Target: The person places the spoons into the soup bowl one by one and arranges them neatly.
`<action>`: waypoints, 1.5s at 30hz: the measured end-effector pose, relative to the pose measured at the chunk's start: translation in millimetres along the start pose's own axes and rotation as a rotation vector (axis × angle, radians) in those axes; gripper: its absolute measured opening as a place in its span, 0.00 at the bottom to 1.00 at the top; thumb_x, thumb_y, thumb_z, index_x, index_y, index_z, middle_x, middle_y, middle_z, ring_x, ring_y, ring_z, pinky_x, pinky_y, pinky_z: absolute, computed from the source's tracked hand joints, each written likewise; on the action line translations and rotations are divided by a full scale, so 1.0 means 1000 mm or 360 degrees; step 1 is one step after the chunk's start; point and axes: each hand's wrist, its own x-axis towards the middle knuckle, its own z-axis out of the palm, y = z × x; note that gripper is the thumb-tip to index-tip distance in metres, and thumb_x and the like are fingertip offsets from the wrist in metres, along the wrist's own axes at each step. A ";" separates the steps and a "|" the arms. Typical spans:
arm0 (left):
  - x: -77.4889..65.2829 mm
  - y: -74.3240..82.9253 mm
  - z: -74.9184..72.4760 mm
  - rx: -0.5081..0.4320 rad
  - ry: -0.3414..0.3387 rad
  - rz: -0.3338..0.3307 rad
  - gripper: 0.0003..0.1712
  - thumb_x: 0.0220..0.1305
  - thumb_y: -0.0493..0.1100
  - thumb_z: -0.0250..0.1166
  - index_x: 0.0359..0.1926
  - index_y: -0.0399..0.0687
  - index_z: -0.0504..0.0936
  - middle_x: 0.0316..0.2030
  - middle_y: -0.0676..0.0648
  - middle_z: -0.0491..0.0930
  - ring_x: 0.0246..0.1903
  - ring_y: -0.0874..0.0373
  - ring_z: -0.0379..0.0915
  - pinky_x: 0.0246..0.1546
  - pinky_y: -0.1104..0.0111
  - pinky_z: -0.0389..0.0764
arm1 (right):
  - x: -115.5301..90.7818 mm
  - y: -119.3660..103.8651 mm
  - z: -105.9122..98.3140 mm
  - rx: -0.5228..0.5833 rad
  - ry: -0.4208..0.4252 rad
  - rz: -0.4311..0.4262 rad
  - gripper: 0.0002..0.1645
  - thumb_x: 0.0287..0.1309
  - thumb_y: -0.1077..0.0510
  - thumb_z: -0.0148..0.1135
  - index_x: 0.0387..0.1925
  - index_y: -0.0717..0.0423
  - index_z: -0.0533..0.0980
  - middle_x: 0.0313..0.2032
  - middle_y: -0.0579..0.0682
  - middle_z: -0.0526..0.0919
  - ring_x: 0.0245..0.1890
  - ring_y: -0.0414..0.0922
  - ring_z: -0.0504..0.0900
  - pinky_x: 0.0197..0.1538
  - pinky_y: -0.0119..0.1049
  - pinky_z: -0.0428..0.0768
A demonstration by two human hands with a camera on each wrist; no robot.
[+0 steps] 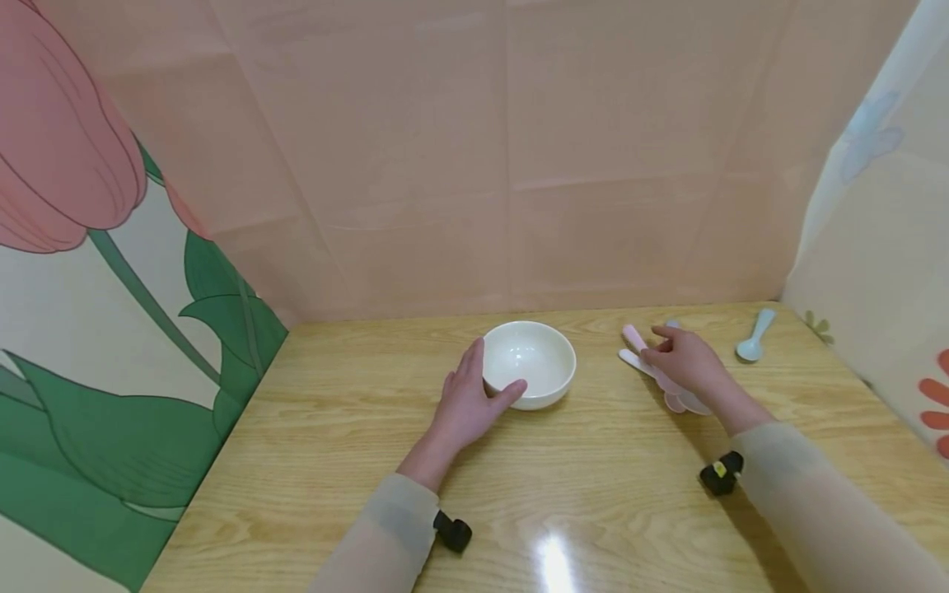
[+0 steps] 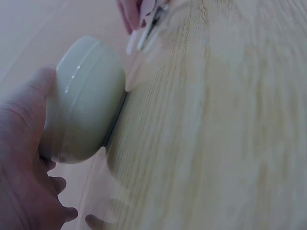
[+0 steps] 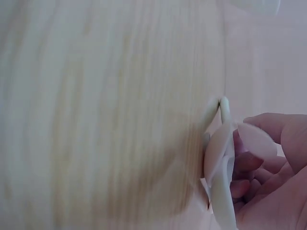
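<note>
Far right on the counter (image 1: 593,494), the right hand (image 1: 689,362) is at pastel cutlery (image 1: 670,391), unclear whether pinching; left of it, the left hand (image 1: 467,403) spreads fingers against the white bowl (image 1: 537,371); picking up seems in hand, needing a sure grip next

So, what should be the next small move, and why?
Probably the right hand should lift just one, slowly, from the bunched spoons: they overlap, so others could come along. That hand is right at them; the left hand rests against the bowl.
</note>
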 end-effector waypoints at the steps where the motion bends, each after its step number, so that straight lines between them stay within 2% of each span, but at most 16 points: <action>1: 0.000 0.000 0.000 -0.0001 0.0002 -0.0001 0.67 0.72 0.79 0.63 0.91 0.47 0.43 0.88 0.41 0.47 0.86 0.44 0.45 0.84 0.43 0.44 | 0.000 -0.001 0.000 0.0020 0.0002 0.0000 0.43 0.81 0.51 0.62 0.80 0.76 0.60 0.57 0.74 0.83 0.45 0.58 0.85 0.41 0.42 0.81; 9: 0.002 -0.002 0.002 0.0003 0.0025 0.0005 0.67 0.72 0.78 0.63 0.91 0.45 0.44 0.88 0.41 0.48 0.86 0.43 0.46 0.84 0.43 0.45 | -0.001 -0.011 0.003 0.0141 0.0057 -0.0024 0.42 0.83 0.48 0.61 0.84 0.67 0.61 0.58 0.70 0.83 0.45 0.55 0.85 0.41 0.38 0.81; 18: 0.001 0.001 0.004 -0.0017 0.0029 -0.0006 0.67 0.72 0.78 0.65 0.91 0.48 0.44 0.88 0.43 0.48 0.85 0.43 0.48 0.84 0.44 0.44 | -0.010 -0.030 0.007 0.0394 0.0113 -0.0086 0.40 0.84 0.50 0.61 0.87 0.55 0.61 0.55 0.67 0.83 0.43 0.53 0.81 0.36 0.36 0.82; 27: 0.001 0.002 0.006 -0.0011 0.0032 0.0000 0.66 0.72 0.77 0.65 0.91 0.47 0.44 0.88 0.43 0.49 0.85 0.40 0.50 0.84 0.44 0.46 | -0.016 -0.052 0.008 0.0537 0.0160 -0.0178 0.40 0.84 0.50 0.62 0.87 0.53 0.60 0.53 0.65 0.84 0.43 0.44 0.82 0.40 0.31 0.82; 32: 0.002 0.001 0.006 -0.0003 0.0036 0.0021 0.66 0.72 0.77 0.65 0.91 0.46 0.45 0.88 0.42 0.49 0.84 0.39 0.51 0.83 0.42 0.48 | -0.018 -0.064 0.011 0.0627 0.0179 -0.0227 0.40 0.83 0.53 0.62 0.87 0.56 0.60 0.51 0.65 0.84 0.40 0.39 0.82 0.40 0.30 0.84; 39: 0.002 0.000 0.009 0.0007 0.0027 -0.0002 0.67 0.71 0.79 0.64 0.91 0.47 0.45 0.88 0.44 0.49 0.84 0.36 0.51 0.82 0.39 0.53 | -0.017 -0.079 0.013 0.0769 0.0145 -0.0234 0.41 0.83 0.53 0.63 0.88 0.51 0.59 0.52 0.63 0.81 0.35 0.40 0.81 0.39 0.32 0.83; 45: 0.002 -0.002 0.007 -0.0001 0.0063 -0.0009 0.66 0.71 0.77 0.65 0.91 0.46 0.46 0.88 0.43 0.50 0.82 0.32 0.52 0.79 0.36 0.57 | -0.011 -0.098 0.018 0.0818 0.0200 -0.0288 0.40 0.82 0.55 0.64 0.87 0.51 0.62 0.50 0.64 0.83 0.33 0.41 0.81 0.37 0.30 0.81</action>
